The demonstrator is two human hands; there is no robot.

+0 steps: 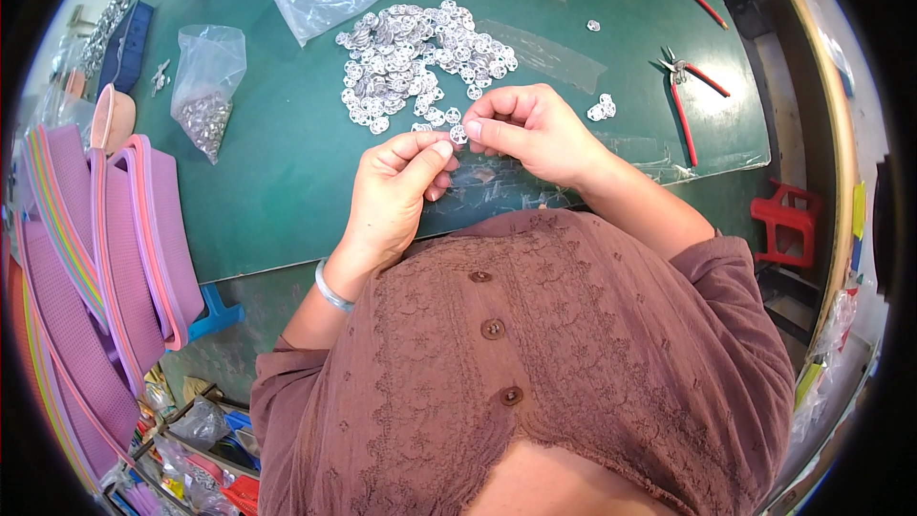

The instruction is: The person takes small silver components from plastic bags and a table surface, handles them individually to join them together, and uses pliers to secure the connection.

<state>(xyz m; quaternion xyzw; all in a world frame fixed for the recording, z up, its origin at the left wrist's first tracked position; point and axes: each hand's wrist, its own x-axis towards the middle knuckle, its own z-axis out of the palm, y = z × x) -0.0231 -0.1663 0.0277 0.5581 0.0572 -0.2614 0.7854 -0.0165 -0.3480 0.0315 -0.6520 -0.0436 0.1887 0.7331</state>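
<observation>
A silvery openwork charm (458, 135) sits right between the person's two hands. The right hand (535, 132) pinches its edge, while the left hand (394, 186), thumb and forefinger drawn close, meets the other side; from here I can't tell whether it grips. Similar charms (394, 62) lie heaped just beyond on the green tabletop (277, 201).

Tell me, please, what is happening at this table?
A person holds a small silver piece in the fingertips of the right hand. The left hand is right up against it; whether it grips too is hard to see. A pile of similar pieces lies just beyond on the green table. The pliers lie to the right, handles spread.
</observation>
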